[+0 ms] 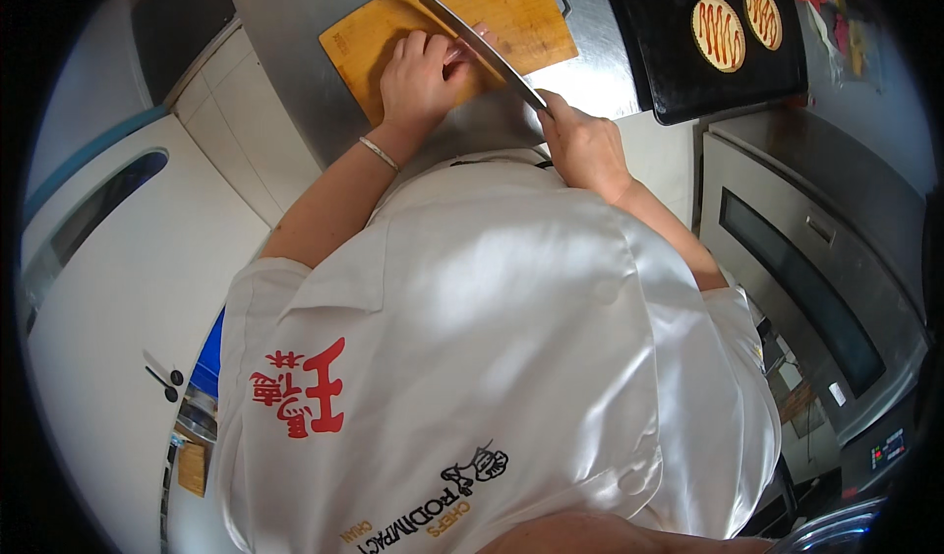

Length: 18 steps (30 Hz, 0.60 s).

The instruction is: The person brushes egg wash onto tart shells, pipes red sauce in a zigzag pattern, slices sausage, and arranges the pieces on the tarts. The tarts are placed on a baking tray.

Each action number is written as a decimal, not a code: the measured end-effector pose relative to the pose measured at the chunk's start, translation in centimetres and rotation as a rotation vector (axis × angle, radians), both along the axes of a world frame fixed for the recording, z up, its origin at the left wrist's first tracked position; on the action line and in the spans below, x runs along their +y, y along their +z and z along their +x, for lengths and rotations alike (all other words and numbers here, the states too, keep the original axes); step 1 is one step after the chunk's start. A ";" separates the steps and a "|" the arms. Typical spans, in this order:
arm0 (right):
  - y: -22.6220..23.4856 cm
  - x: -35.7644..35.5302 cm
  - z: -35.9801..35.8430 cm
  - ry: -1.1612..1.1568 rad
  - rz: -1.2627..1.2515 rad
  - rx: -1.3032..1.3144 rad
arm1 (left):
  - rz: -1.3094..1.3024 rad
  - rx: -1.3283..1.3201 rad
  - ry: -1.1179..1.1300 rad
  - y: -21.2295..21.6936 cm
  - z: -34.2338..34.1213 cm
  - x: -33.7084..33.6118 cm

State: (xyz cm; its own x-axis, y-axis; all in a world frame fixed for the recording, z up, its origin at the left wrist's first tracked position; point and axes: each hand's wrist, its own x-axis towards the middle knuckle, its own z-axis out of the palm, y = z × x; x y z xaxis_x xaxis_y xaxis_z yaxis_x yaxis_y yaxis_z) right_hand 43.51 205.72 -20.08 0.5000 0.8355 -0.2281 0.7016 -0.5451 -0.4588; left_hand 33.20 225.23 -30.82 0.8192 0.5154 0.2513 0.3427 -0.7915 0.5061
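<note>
Bright steel, dulled to grey in places, shows along the knife [482,45], and the right hand [588,146] has its fingers wrapped firmly round the handle, at about four o'clock from the middle of the cutting board. From that grip the blade slants away toward ten or eleven o'clock, crossing above the board's surface. The left hand [418,74] sits at roughly eight o'clock on the board, fingers bent and gripping a glossy pink piece [455,55]. I can see only part of that piece, since the fingers and the blade cover much of it; it lies just beside the blade, near the board's centre. A pale bracelet [379,153] circles the left wrist.

Under all this is the yellow-brown wooden cutting board [516,13], turned a little askew on the metal tabletop [602,58]. At six o'clock, close behind the hands, the person's white jacket [501,289] fills the space, its short sleeves leaving the forearms bare. Toward three o'clock, apart from the board, sits a black tray [678,92] bearing two pale discs [718,33] striped with red zigzags, one beside the other. Beyond the tray's far side are some colourful packets [841,23]. Round at four o'clock stands a steel-fronted oven [836,195] with a long dark window.
</note>
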 end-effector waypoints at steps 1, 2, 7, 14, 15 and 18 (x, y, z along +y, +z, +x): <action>0.1 0.1 -0.1 -0.002 -0.001 -0.001 | -0.005 0.003 0.000 0.0 0.0 0.0; 0.2 0.2 -0.1 -0.004 -0.003 -0.002 | -0.010 0.006 0.001 0.0 0.1 0.1; 0.2 0.4 -0.1 0.002 -0.040 -0.007 | -0.006 -0.023 0.000 0.0 0.1 -0.1; -1.8 0.7 -0.6 0.048 -0.027 -0.091 | 0.012 0.006 -0.020 -0.1 0.2 0.1; -2.0 0.7 -0.6 0.058 -0.051 -0.091 | 0.005 0.013 -0.021 -0.1 0.2 0.1; -2.7 0.6 -0.3 0.045 -0.126 0.013 | 0.003 0.049 -0.018 0.3 0.2 0.4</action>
